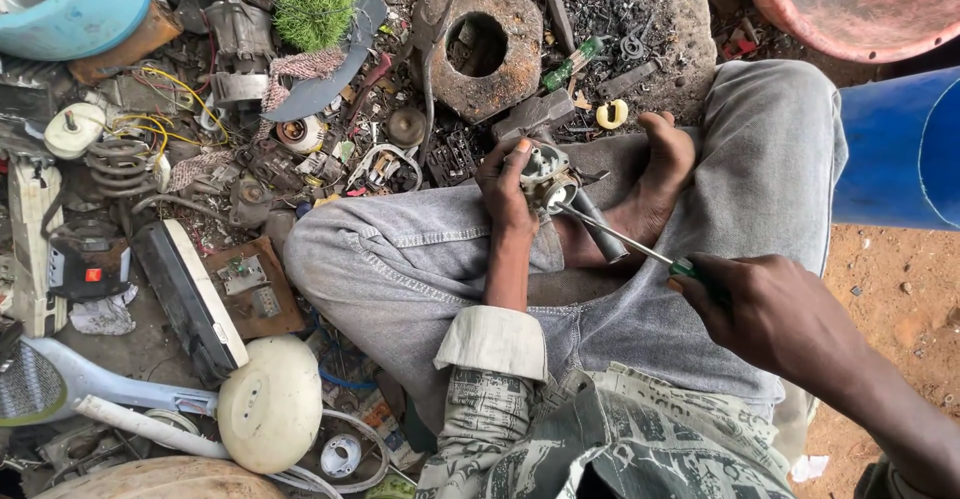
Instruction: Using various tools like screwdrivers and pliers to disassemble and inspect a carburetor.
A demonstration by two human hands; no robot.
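Carburetor (545, 181) sits clamped in my left hand (507, 187), fingers wrapped round its left side and thumb over the top, held just above my crossed legs in grey jeans (400, 259). My right hand (765, 314) is closed round the green handle of a screwdriver (625, 241) — its thin shaft runs up-left and the tip meets the carburetor's lower right face. My bare foot (655, 184) lies just behind the part, touching nothing I can make out. Past my knees the ground is thick with scrap: a rusty hexagonal plate (490, 49) with a hole, a coil spring (120, 167), a cream round housing (272, 404), a blue drum (900, 149) by my right knee.
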